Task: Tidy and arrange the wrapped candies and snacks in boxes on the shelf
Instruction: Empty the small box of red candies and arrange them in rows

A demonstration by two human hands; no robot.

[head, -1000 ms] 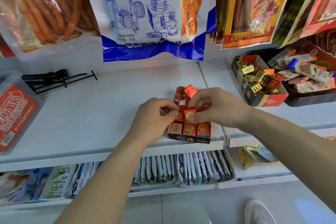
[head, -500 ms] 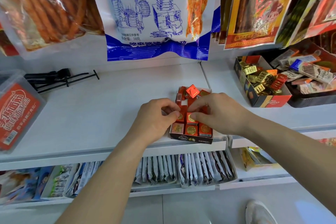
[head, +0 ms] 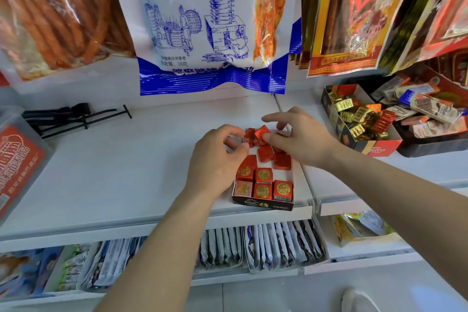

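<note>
Red foil candy (head: 261,134) in right hand's (head: 304,139) pinch, second candy (head: 249,138) in left hand's (head: 215,159) pinch, over box (head: 263,204) rear.

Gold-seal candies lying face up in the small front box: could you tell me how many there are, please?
4 gold-seal candies: two in the front row, two behind; the left hand may hide more.

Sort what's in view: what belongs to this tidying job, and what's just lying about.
Job:
left hand, right hand
red candies
candy box
gold-candy box, waiting on the right

Lying about:
black hooks
hanging bags
tub
lower-shelf packets
</note>
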